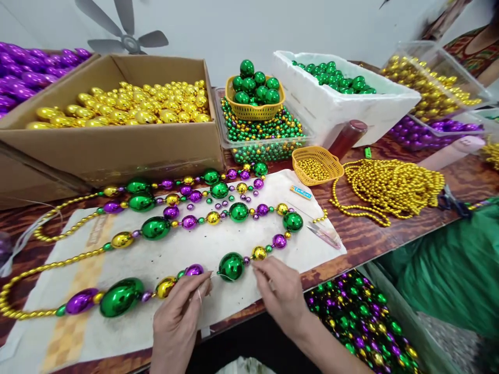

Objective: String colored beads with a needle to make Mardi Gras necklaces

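Mirror-glossy spherical and egg-shaped beads form a looped strand (155,228) from lower left to centre, on matte white cloth (183,240). The left fingers partly hide a purple bead (194,269); the left edge crops purple ovals (23,72). The left hand (181,306), lower centre, pinches thin thread (226,277); the right hand (281,291) curls beside a gold sphere (259,253), its grip indeterminable.

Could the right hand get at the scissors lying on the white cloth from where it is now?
Probably yes: the scissors lie close beyond the right hand, with only bare cloth seen between them. Its fingertips are at the beads, so it may have to leave those first.
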### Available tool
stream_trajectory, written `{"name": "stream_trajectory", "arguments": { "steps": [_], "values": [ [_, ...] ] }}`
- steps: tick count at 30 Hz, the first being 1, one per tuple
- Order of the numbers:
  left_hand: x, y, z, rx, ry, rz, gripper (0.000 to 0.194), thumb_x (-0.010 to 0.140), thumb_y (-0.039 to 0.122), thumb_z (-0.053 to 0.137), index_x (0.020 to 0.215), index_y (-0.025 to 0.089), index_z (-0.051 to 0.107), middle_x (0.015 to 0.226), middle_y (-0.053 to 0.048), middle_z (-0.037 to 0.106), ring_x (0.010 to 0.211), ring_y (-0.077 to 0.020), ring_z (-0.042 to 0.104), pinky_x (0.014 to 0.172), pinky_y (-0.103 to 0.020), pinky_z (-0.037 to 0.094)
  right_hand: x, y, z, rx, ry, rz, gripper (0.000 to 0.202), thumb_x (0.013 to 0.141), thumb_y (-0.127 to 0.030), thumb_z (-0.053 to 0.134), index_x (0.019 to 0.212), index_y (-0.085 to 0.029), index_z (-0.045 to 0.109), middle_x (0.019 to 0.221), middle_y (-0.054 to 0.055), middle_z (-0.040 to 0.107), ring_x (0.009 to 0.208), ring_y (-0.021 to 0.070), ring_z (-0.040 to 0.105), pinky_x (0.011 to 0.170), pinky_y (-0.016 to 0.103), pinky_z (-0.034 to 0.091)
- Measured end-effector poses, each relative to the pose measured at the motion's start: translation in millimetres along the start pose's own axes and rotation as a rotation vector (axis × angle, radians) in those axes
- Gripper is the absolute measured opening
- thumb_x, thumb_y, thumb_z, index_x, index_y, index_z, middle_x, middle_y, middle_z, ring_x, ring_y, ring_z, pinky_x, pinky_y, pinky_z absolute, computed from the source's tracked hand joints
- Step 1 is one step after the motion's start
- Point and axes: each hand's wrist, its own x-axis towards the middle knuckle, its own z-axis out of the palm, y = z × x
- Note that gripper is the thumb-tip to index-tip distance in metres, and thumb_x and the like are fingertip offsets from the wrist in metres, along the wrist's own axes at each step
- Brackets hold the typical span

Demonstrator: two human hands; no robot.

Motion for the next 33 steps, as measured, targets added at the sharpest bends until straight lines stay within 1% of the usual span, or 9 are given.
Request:
{"name": "stream_trajectory", "arguments": {
  "steps": [4, 8, 10, 13, 17, 20, 22, 27, 33],
  "values": [
    [3, 8, -0.3, -0.027, -0.014, 0.023, 0.022, 0.088, 0.024, 0.059, 0.107, 0.021, 0.069, 0.104, -0.005, 0.067, 0.087, -0.016, 0.065, 0.075, -0.024, 0.055, 16, 14, -24, 0.053, 0.059, 0.132, 0.018, 0.097, -0.019, 0.047, 0.103, -0.021, 0.064, 0.09, 0.005, 0.065, 0.08, 0.0168, 0.061, 0.073, 0.03, 0.048],
    [4, 15, 0.2, -0.084, -0.028, 0.028, 0.022, 0.09, 0.021, 0.058, 0.108, 0.021, 0.069, 0.097, -0.005, 0.066, 0.081, -0.0146, 0.064, 0.071, -0.023, 0.053, 35, 8, -30, 0.175, 0.092, 0.227, 0.016, 0.096, -0.026, 0.05, 0.102, -0.02, 0.064, 0.085, 0.002, 0.064, 0.068, 0.0137, 0.06, 0.064, 0.026, 0.048],
    [4, 17, 0.8, -0.12, -0.043, 0.022, 0.022, 0.09, 0.019, 0.057, 0.108, 0.021, 0.068, 0.093, -0.004, 0.065, 0.079, -0.014, 0.063, 0.069, -0.023, 0.052, 44, -1, -26, 0.264, -0.022, 0.234, 0.017, 0.096, -0.027, 0.05, 0.102, -0.021, 0.064, 0.083, 0.0, 0.063, 0.061, 0.0115, 0.058, 0.058, 0.024, 0.047],
    [6, 19, 1.0, -0.159, -0.059, 0.024, 0.025, 0.091, 0.016, 0.055, 0.112, 0.022, 0.067, 0.087, -0.002, 0.064, 0.076, -0.013, 0.061, 0.067, -0.024, 0.05, 57, -20, -15, 0.279, -0.302, 0.097, 0.016, 0.094, -0.022, 0.053, 0.104, -0.022, 0.065, 0.092, 0.0, 0.064, 0.066, 0.0103, 0.06, 0.06, 0.021, 0.047],
    [2, 21, 1.0, -0.175, -0.053, 0.038, 0.029, 0.092, 0.012, 0.051, 0.115, 0.023, 0.066, 0.089, -0.003, 0.063, 0.078, -0.013, 0.06, 0.07, -0.025, 0.049, 66, -36, -3, 0.017, -0.53, -0.103, 0.028, 0.09, -0.016, 0.057, 0.115, -0.025, 0.062, 0.113, 0.001, 0.063, 0.087, 0.0136, 0.064, 0.075, 0.023, 0.048],
    [-7, 20, 5.5, -0.166, -0.051, 0.077, 0.032, 0.092, 0.01, 0.049, 0.116, 0.023, 0.066, 0.088, -0.004, 0.063, 0.079, -0.0137, 0.06, 0.07, -0.026, 0.049, 65, -35, 0, -0.175, -0.627, -0.141, 0.016, 0.093, -0.017, 0.051, 0.097, -0.022, 0.066, 0.104, 0.001, 0.064, 0.082, 0.0137, 0.065, 0.073, 0.023, 0.047],
    [-13, 17, 11.0, -0.166, -0.05, 0.088, 0.034, 0.092, 0.009, 0.049, 0.117, 0.024, 0.066, 0.089, -0.004, 0.063, 0.08, -0.0139, 0.06, 0.07, -0.025, 0.049, 64, -31, -2, -0.197, -0.649, -0.141, 0.02, 0.096, -0.018, 0.046, 0.09, -0.021, 0.065, 0.099, 0.002, 0.064, 0.078, 0.0129, 0.065, 0.071, 0.023, 0.046],
    [-20, 10, 16.3, -0.171, -0.059, 0.054, 0.035, 0.093, 0.01, 0.048, 0.12, 0.024, 0.065, 0.09, -0.005, 0.063, 0.08, -0.0138, 0.06, 0.07, -0.025, 0.05, 63, -25, -7, -0.096, -0.653, -0.116, 0.018, 0.097, -0.017, 0.046, 0.089, -0.02, 0.062, 0.095, 0.002, 0.062, 0.08, 0.0137, 0.063, 0.073, 0.023, 0.045],
    [10, 17, -12.7, -0.13, -0.164, -0.03, 0.026, 0.094, 0.017, 0.048, 0.111, 0.021, 0.068, 0.084, -0.003, 0.063, 0.062, -0.0093, 0.059, 0.062, -0.022, 0.048, 73, -24, -5, -0.02, -0.615, -0.095, 0.014, 0.095, -0.016, 0.052, 0.084, -0.02, 0.06, 0.083, -0.001, 0.061, 0.077, 0.0131, 0.058, 0.069, 0.022, 0.04]
  ]
}}
